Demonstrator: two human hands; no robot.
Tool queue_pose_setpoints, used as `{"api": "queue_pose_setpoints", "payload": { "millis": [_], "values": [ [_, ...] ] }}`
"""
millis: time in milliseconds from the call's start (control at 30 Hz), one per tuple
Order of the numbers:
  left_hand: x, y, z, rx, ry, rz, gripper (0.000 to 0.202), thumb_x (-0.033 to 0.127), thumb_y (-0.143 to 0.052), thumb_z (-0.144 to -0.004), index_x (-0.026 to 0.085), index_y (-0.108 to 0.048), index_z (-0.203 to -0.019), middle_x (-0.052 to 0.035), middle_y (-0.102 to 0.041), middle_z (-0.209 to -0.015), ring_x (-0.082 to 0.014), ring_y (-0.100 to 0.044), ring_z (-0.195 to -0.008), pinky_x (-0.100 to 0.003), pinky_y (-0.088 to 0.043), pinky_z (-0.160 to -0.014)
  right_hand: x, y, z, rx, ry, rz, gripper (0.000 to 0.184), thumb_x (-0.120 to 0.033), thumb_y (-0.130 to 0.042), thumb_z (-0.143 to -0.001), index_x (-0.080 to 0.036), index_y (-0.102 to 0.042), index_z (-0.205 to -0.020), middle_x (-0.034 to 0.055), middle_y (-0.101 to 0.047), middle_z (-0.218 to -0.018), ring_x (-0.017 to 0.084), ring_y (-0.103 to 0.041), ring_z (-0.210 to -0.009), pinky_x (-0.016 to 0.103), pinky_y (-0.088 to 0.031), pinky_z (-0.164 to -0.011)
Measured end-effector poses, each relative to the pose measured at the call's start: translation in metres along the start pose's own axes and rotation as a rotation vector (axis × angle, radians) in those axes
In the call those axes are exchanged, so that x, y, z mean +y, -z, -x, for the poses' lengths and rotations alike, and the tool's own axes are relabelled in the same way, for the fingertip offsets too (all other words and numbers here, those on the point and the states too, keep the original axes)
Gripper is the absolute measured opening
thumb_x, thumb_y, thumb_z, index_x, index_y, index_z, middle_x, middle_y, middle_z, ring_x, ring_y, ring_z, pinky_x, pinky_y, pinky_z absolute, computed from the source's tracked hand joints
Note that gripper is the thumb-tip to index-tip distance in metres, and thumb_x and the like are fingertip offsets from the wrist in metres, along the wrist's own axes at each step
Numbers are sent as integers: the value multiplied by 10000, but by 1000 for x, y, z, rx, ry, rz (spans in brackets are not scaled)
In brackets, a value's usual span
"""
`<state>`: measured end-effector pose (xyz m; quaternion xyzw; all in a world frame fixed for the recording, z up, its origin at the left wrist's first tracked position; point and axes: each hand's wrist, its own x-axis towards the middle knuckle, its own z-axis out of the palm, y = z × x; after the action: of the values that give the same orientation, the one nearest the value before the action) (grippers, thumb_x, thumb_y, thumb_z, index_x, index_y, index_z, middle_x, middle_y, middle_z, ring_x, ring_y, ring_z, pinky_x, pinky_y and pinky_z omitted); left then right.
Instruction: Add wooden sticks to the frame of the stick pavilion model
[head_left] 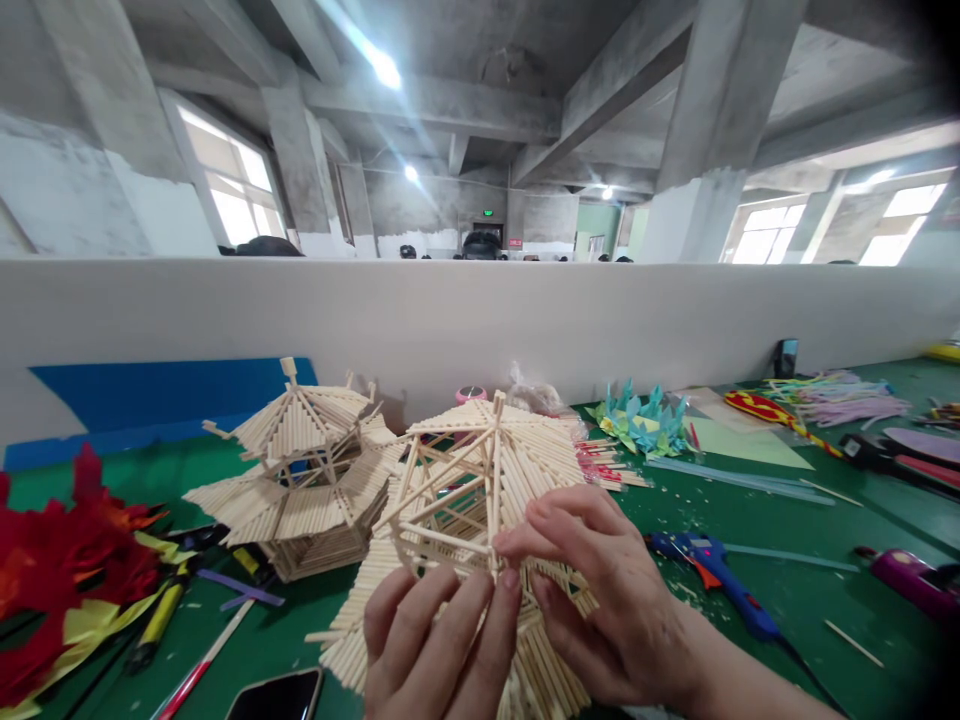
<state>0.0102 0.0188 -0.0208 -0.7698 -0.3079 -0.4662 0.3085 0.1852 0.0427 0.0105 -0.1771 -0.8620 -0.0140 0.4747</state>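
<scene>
The right hand (600,590) pinches with its fingers (525,540) a rib of the half-built stick pavilion (480,460) on the green table (750,510), the left hand (435,640) lies against it just below, a finished pavilion (300,470) stands left of the fingers, and a blue glue gun (712,570) lies right of them.

A stick pavilion (300,470) stands left of the fingers (450,610); a blue glue gun (712,570) lies just right of them, a dark phone (277,695) below-left, teal paper flowers (641,420) beyond.
</scene>
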Motion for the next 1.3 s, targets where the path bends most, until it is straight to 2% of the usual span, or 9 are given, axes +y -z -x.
{"api": "queue_pose_setpoints", "payload": {
  "millis": [100,333,500,767,933,1200,1300],
  "values": [
    [1,-1,1,8,18,-21,131,108,-585,-784,99,-669,-885,-70,-698,-757,-210,-550,-791,-392,-356,-773,0,-1,0,0,1,1,685,-14,-489,-677,-119,-257,-1314,49,-646,-1044,194,-472,-970,392,-364,-844],
    [3,-4,0,33,19,-36,155,113,-526,-818,117,-674,-862,-80,-691,-758,-220,-551,-785,-397,-357,-745,1,-2,2,12,-7,12,682,-30,-498,-691,-129,-252,-1320,47,-645,-1049,193,-478,-977,392,-363,-845],
    [2,-15,-2,237,-39,-48,282,103,-425,-860,124,-683,-748,-54,-669,-669,-188,-547,-698,-366,-362,-707,1,-2,4,45,-21,-12,682,-23,-496,-689,-135,-261,-1320,31,-644,-1046,189,-489,-972,386,-361,-870],
    [6,-11,-4,170,5,-46,242,46,-456,-830,116,-685,-798,-61,-686,-668,-200,-547,-723,-387,-367,-744,1,-3,3,143,-80,1,707,-10,-507,-681,-134,-255,-1330,31,-657,-1015,194,-497,-957,375,-356,-888],
    [6,-7,-1,80,29,8,260,51,-428,-845,98,-684,-841,-85,-701,-714,-215,-549,-764,-409,-357,-775,0,-1,3,104,-68,18,690,-20,-490,-696,-137,-247,-1332,30,-659,-1018,197,-505,-960,388,-345,-908],
    [5,-11,-1,137,18,-17,267,74,-426,-861,130,-681,-803,-54,-688,-683,-189,-548,-756,-382,-368,-773,2,-1,-1,22,8,21,661,-29,-486,-693,-120,-267,-1311,55,-652,-1028,192,-490,-963,387,-376,-841],
    [4,-8,0,90,17,-18,263,83,-424,-867,128,-679,-824,-59,-696,-707,-195,-551,-769,-387,-368,-766,2,-2,-2,23,8,38,642,-31,-486,-698,-133,-291,-1301,39,-665,-1000,188,-494,-942,379,-379,-824]
  ]
}}
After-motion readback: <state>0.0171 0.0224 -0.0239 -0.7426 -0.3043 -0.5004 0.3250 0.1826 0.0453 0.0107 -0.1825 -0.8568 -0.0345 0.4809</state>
